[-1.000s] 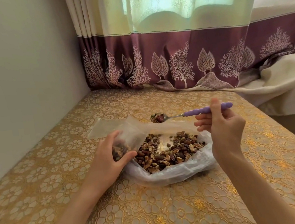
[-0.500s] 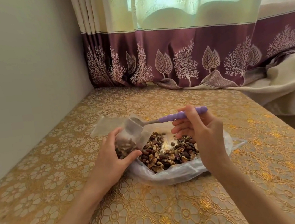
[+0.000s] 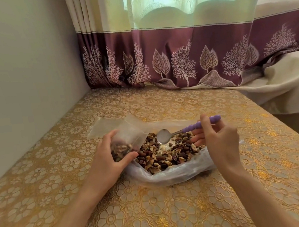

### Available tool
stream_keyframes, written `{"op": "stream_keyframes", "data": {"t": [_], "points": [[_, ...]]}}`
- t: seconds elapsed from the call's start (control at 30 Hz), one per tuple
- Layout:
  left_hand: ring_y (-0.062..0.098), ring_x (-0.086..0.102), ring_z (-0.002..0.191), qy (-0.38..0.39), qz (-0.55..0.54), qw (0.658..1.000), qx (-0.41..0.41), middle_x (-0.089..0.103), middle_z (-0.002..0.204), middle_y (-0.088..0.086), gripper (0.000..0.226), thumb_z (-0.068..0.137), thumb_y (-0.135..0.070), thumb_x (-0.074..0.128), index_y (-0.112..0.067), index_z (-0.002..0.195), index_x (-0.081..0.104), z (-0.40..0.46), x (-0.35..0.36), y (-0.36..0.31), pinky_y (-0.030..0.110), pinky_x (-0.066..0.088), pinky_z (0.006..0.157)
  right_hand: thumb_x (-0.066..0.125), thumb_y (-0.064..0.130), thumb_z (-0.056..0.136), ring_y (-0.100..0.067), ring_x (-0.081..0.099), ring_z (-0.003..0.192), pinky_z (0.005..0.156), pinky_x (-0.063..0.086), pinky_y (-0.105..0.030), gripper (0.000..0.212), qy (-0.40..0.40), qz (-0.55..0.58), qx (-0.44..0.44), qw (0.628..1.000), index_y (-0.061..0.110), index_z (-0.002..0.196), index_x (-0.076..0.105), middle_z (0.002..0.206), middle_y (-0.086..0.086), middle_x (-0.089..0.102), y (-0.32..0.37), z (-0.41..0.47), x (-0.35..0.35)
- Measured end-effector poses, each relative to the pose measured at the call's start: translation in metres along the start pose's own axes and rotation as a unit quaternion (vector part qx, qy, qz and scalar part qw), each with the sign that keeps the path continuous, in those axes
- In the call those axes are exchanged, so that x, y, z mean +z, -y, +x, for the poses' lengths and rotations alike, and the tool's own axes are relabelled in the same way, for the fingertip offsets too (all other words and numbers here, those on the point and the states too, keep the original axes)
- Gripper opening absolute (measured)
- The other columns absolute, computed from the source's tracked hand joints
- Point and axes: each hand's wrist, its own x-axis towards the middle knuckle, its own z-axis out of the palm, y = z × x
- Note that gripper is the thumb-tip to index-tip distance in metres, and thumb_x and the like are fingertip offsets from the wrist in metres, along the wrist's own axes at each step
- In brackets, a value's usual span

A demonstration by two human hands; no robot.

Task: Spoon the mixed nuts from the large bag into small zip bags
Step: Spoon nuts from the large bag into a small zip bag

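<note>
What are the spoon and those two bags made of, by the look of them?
Spoon: the bowl looks like polished metal, shiny and pale; the purple beaded handle seems plastic. Small zip bag: thin clear plastic film, nuts showing through. Large bag: thin, cloudy, crinkled plastic, slumped on the table.

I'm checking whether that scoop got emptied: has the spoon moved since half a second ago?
Yes. The spoon has left the small zip bag mouth, swung right, and now hangs empty over the nuts in the large bag.

Nuts on the table, curtain behind.
The large bag (image 3: pixel 171 173) lies on the table (image 3: pixel 157 216); the small zip bag (image 3: pixel 127 140) sits at its left, the spoon (image 3: pixel 184 130) above the nuts (image 3: pixel 168 154), the curtain (image 3: pixel 184 52) behind.
</note>
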Motion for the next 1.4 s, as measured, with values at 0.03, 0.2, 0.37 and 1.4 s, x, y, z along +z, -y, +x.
{"op": "stream_keyframes", "data": {"t": [0.03,0.2,0.37,1.4], "points": [[0.014,0.05,0.111,0.001,-0.002,1.0,-0.002,0.049,0.124,-0.002,0.089,0.058,-0.054,0.067,-0.026,0.136,0.035,0.0,0.0,0.0,0.035,0.042,0.1,0.051,0.027,0.096,-0.019,0.066,0.051,0.05,0.054,-0.025,0.03,0.008,-0.008,-0.003,1.0,0.009,0.077,0.066,0.071,0.002,0.074,0.0,-0.001,0.001],[0.014,0.051,0.111,0.003,-0.008,1.0,-0.006,0.049,0.125,-0.003,0.088,0.059,-0.053,0.068,-0.027,0.136,0.035,-0.001,0.0,-0.001,0.036,0.043,0.099,0.053,0.029,0.094,-0.017,0.066,0.053,0.051,0.054,-0.022,0.031,0.024,-0.025,-0.008,0.999,0.007,0.078,0.067,0.072,0.004,0.074,0.002,-0.002,0.004],[0.015,0.052,0.11,0.006,-0.009,1.0,-0.006,0.051,0.124,-0.001,0.089,0.059,-0.051,0.069,-0.026,0.137,0.034,-0.001,-0.001,-0.001,0.038,0.044,0.099,0.053,0.028,0.094,-0.016,0.066,0.053,0.052,0.052,-0.02,0.031,0.027,-0.037,-0.007,0.999,0.007,0.078,0.068,0.071,0.006,0.074,0.0,-0.001,0.003],[0.012,0.049,0.107,0.014,0.015,1.0,-0.008,0.047,0.118,-0.005,0.085,0.057,-0.057,0.067,-0.035,0.131,0.034,0.0,0.0,0.002,0.034,0.042,0.097,0.052,0.026,0.096,-0.014,0.066,0.05,0.047,0.052,-0.016,0.035,-0.048,0.201,0.119,0.971,-0.001,0.078,0.064,0.06,-0.006,0.071,0.021,0.003,0.001]]}}
